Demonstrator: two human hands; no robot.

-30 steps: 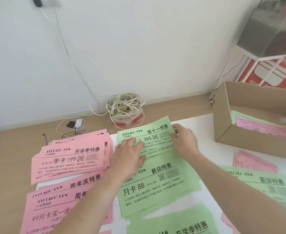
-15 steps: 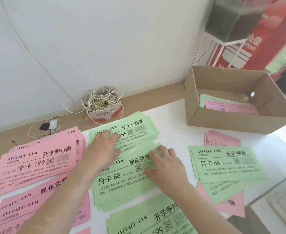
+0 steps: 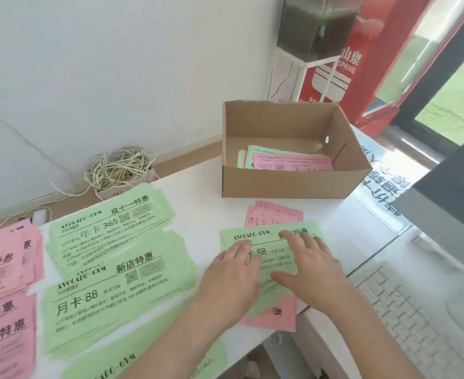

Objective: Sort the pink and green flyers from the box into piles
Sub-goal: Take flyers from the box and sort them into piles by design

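The left hand (image 3: pixel 231 277) and right hand (image 3: pixel 313 272) are resting flat, fingers spread, on the green flyer (image 3: pixel 269 237) lying long-axis left-to-right at lower centre-right of the frame, with the left hand sitting nearer the green piles (image 3: pixel 116 291) at lower left.

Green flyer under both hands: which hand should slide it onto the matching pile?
Left, probably: left hand rests on the side of the green flyer nearer the green pile; right hand is farther.
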